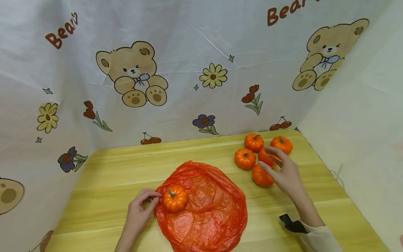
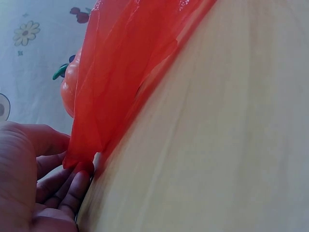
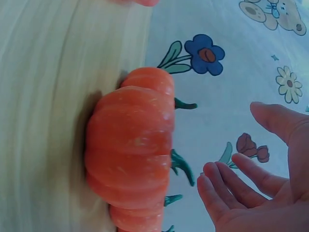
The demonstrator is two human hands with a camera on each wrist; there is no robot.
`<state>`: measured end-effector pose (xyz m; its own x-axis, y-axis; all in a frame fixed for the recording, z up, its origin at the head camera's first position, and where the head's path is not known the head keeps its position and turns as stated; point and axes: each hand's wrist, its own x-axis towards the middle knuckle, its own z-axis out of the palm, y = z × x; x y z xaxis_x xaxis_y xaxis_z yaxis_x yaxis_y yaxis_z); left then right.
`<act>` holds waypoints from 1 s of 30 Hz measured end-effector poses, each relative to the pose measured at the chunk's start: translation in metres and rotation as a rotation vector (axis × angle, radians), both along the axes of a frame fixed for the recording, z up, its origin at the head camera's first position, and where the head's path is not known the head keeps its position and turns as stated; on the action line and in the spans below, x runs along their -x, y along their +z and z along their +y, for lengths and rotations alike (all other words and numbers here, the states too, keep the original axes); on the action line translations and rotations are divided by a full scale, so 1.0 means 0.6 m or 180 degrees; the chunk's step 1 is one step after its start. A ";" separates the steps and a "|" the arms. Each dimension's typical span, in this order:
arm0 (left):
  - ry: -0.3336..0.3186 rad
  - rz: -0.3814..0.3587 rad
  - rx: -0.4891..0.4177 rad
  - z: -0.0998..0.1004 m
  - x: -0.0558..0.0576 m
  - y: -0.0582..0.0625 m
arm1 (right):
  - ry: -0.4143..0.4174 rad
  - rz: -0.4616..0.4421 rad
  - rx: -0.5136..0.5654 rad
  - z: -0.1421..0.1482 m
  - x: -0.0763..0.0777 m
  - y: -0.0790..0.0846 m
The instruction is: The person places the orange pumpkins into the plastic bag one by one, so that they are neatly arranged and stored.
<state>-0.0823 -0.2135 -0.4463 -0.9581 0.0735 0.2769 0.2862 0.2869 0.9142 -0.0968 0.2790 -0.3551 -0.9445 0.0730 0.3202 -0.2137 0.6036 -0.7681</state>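
Note:
A red plastic bag (image 1: 207, 224) lies spread on the table, with one small orange pumpkin (image 1: 175, 198) at its left side. My left hand (image 1: 141, 206) pinches the bag's left edge; in the left wrist view the thumb and fingers of the left hand (image 2: 53, 179) hold a gathered corner of the red film (image 2: 120, 72). Above a cluster of several small pumpkins (image 1: 245, 159) at the right, my right hand (image 1: 284, 173) hovers with thumb and fingers apart. The right wrist view has the right hand (image 3: 260, 179) beside a pumpkin (image 3: 130, 145), not touching it.
The yellow wood-grain table (image 1: 126, 168) ends at a white cloth wall (image 1: 182, 49) printed with bears and flowers. A pale wall (image 1: 362, 115) borders the right side. A black strap (image 1: 292, 224) sits by the right sleeve (image 1: 321, 239).

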 end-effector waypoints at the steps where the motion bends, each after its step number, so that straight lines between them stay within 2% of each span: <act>1: 0.0001 0.0016 -0.0010 -0.001 0.000 0.000 | -0.0001 -0.0020 0.0004 0.000 0.002 -0.002; 10: -0.0035 0.0010 -0.0013 -0.004 0.001 -0.003 | 0.0017 -0.0117 -0.0162 -0.001 0.006 -0.020; 15: -0.0027 0.0018 0.0001 -0.002 0.001 -0.002 | 0.0036 -0.0094 -0.0204 0.005 -0.005 -0.027; 21: -0.0017 -0.0020 0.0074 -0.008 0.003 0.004 | 0.0027 -0.0096 -0.0176 0.012 -0.022 -0.053; 30: -0.0078 -0.0035 0.0046 -0.008 0.002 -0.001 | 0.0077 -0.0387 -0.0360 0.013 -0.027 -0.069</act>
<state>-0.0837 -0.2183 -0.4472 -0.9590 0.1008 0.2650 0.2831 0.2931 0.9132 -0.0809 0.2866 -0.3962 -0.9779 0.0197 0.2082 -0.1388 0.6836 -0.7166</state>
